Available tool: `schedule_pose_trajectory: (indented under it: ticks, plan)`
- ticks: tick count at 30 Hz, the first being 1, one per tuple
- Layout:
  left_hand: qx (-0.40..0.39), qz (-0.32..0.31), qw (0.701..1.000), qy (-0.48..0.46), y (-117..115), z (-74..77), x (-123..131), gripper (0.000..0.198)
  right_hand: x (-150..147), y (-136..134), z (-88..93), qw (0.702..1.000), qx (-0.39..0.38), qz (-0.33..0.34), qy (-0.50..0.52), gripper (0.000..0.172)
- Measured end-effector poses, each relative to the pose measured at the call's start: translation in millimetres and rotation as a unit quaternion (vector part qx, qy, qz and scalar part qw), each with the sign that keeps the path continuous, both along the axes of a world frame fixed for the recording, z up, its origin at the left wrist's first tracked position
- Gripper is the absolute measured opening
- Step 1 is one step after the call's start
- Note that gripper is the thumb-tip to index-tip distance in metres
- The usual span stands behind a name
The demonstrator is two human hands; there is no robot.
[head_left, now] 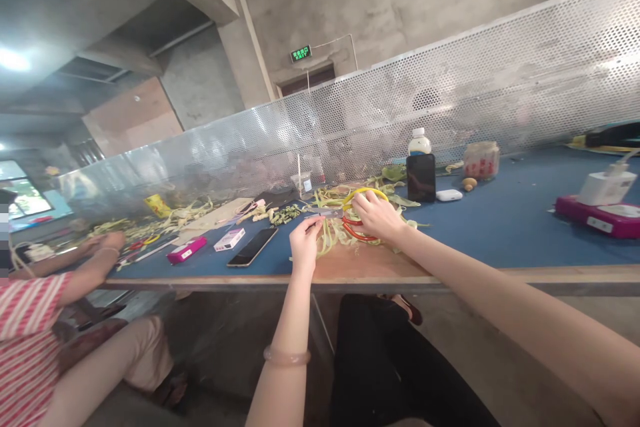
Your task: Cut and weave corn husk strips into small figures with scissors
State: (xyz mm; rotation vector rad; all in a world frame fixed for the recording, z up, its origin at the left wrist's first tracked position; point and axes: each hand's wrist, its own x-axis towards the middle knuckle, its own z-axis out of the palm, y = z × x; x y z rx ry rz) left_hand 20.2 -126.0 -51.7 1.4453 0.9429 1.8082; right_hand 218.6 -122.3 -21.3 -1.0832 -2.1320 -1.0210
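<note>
My right hand (pixel 376 216) grips scissors by their large looped handles, one yellow (pixel 367 192) and one red (pixel 357 235). The scissor blades (pixel 327 212) point left, toward my left hand (pixel 304 245). That hand is closed in a pinch right by the blade tips; what sits between its fingertips is too small to make out. Pale green, peel-like strips (pixel 327 240) lie in loops beside and under both hands, partly on a brown board (pixel 370 262). A small heap of short green pieces (pixel 285 215) lies beyond my left hand.
Left on the blue tabletop (pixel 505 214) lie a phone (pixel 253 247), a small white box (pixel 230 240) and a magenta device (pixel 187 250). Right stand a dark upright phone (pixel 421 178), a bottle (pixel 419 140), a white case (pixel 449 195) and a jar (pixel 481 160). A co-worker's hands (pixel 107 242) are far left.
</note>
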Motion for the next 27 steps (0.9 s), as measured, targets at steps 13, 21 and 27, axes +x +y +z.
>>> schedule_pose_trajectory:
  ticks: [13,21,27]
  plan:
    - [0.008,0.014,1.0,0.023,-2.9,3.4,2.2,0.025,-2.8,-0.6,-0.3,1.0,0.0,-0.013,0.019,0.043]
    - [-0.002,-0.001,1.0,-0.012,-0.3,1.6,1.7,0.026,0.2,4.9,-2.2,0.998,0.001,-0.007,0.067,0.044]
    - [0.013,0.031,0.995,-0.094,-9.2,12.1,-2.4,0.026,4.6,8.7,-5.3,0.993,-0.014,0.011,0.119,0.046]
